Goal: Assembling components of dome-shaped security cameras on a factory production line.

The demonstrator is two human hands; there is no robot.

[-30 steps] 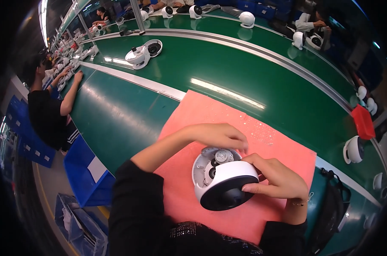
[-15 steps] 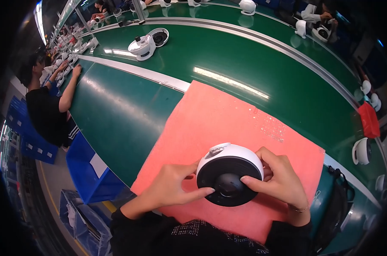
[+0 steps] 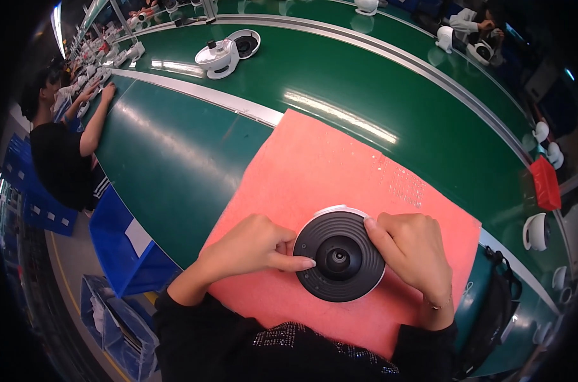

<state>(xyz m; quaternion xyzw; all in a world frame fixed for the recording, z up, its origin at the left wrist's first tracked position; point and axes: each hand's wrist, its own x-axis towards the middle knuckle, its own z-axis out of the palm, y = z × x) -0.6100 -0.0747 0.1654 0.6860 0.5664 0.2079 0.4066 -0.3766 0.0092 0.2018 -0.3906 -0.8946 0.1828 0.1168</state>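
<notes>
A round white housing (image 3: 340, 283) with a black ribbed face is held over a pink mat (image 3: 301, 159). The face points up at me, and a dark recessed cup with a small round centre sits in its middle. My left hand (image 3: 254, 248) is closed on the left edge, its thumb resting on the black face and its other fingers partly hidden. On the upper right edge my right hand (image 3: 416, 251) is also closed, thumb along the rim. Most fingertips behind the housing are out of sight.
Beyond the mat runs a green belt (image 3: 365, 76) carrying a white unit (image 3: 215, 60) with an open round shell. A black bag (image 3: 492, 312) lies to the right. A blue bin (image 3: 120, 248) stands at the left, near a co-worker (image 3: 59, 149). A red tray (image 3: 545, 183) is far right.
The housing has tilted so its black face turns more fully up toward me, showing the ribs and the centre. My right thumb has moved from the middle to the rim.
</notes>
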